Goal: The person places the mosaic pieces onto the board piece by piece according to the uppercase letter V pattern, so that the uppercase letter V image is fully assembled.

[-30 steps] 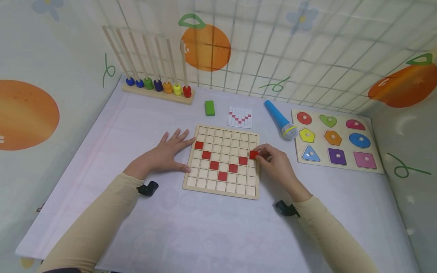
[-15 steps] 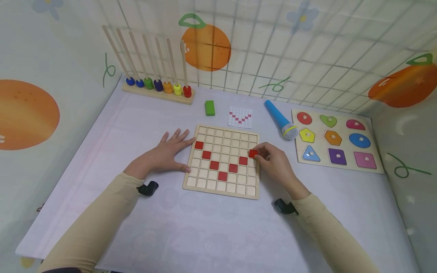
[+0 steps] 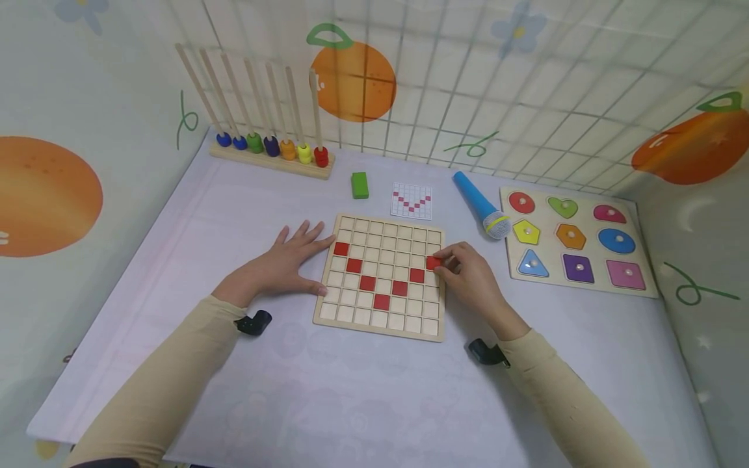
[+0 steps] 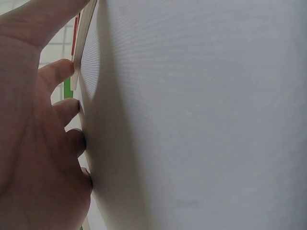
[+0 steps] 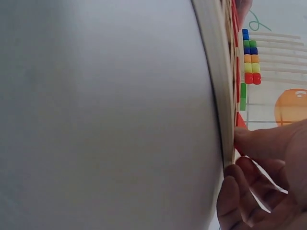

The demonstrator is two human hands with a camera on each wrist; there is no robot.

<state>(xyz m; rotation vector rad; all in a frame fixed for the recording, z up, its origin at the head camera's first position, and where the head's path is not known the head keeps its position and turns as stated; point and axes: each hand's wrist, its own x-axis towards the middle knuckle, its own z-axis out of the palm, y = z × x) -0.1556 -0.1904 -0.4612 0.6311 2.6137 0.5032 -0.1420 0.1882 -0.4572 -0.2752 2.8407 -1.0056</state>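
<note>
A square wooden grid board lies mid-table, with several red tiles set in its cells in a V shape. My right hand pinches a red tile between thumb and finger over a cell in the rightmost column. That tile looks tilted in the right wrist view, one edge down near the board. My left hand lies with fingers spread at the left side, its thumb and index finger touching the board's edge. Behind the board is a small card printed with a red V pattern.
A green block sits left of the card. To its right lies a blue toy microphone, beside a wooden shape puzzle. A peg abacus with coloured beads stands back left. A wire grid rises behind the table.
My right hand has shifted slightly away from me, bringing the red tile further into the rightmost column's cell. The left hand and the board have stayed put.
</note>
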